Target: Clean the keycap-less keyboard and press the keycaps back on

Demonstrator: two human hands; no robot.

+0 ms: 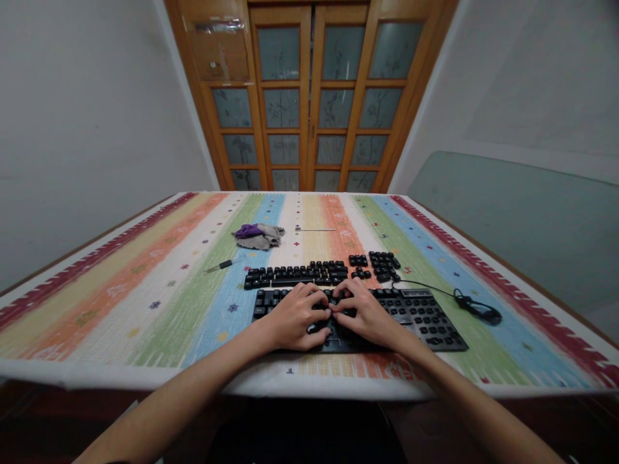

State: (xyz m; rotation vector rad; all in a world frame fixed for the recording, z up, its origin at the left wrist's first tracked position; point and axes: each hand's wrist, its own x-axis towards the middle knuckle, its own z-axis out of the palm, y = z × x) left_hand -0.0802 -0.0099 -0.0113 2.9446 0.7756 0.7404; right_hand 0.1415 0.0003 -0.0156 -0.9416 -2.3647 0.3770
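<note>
A black keyboard (406, 316) lies flat near the table's front edge. Its right part shows bare key sockets with the caps off; some caps sit on its upper left. My left hand (300, 317) rests over its middle, fingers curled, thumb low. From the right, my right hand (362, 310) bends over the same spot. The fingertips of both hands meet there, closed on something small that they hide. Just behind the keyboard, loose black keycaps (309, 272) stand in rows, with smaller groups of keycaps (384, 265) to the right.
A coiled black cable (478, 310) lies right of the keyboard. To the left is a small tool with a black handle (225, 263). Farther back are a crumpled grey and purple cloth (264, 238) and a thin rod (316, 229). A striped tablecloth (184, 296) covers the table.
</note>
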